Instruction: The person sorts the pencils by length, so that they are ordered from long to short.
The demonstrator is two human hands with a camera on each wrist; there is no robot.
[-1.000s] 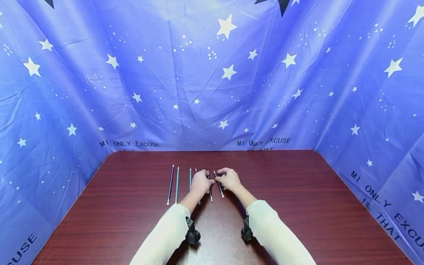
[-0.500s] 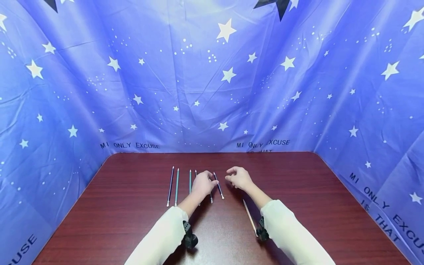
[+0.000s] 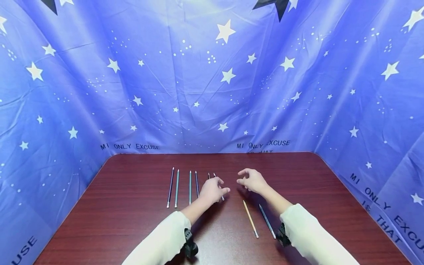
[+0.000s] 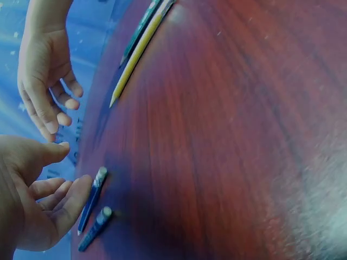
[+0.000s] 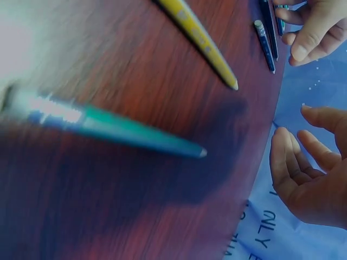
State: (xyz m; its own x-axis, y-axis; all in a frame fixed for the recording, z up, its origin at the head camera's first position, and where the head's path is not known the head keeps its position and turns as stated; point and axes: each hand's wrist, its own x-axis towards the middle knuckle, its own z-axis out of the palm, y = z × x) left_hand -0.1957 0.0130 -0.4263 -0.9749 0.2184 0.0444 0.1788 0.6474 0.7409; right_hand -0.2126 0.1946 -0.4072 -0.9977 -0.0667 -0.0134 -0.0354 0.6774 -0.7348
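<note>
My left hand (image 3: 213, 190) hovers over the right end of a row of pencils, its fingers loosely bent and nothing in its grasp. Beneath it, two dark pencils (image 4: 95, 197) are partly covered in the head view. My right hand (image 3: 254, 181) is held in the air farther right, fingers spread and holding nothing. Nearer the person than that hand lie a yellow pencil (image 3: 250, 219) and a dark green pencil (image 3: 267, 221), slanted side by side. In the right wrist view, the green pencil (image 5: 130, 131) passes close below the camera.
Left of my left hand, a purple pencil (image 3: 170, 187), a teal pencil (image 3: 177, 188), another teal pencil (image 3: 190, 187) and a dark blue pencil (image 3: 197, 182) lie roughly parallel on the reddish-brown table (image 3: 126, 206). A blue star-printed curtain (image 3: 198, 73) hangs round the table's far sides.
Both hands have shifted right, the right one farther, leaving the rightmost pencil of the row. The yellow and green pencils have come into view from beneath the right forearm.
</note>
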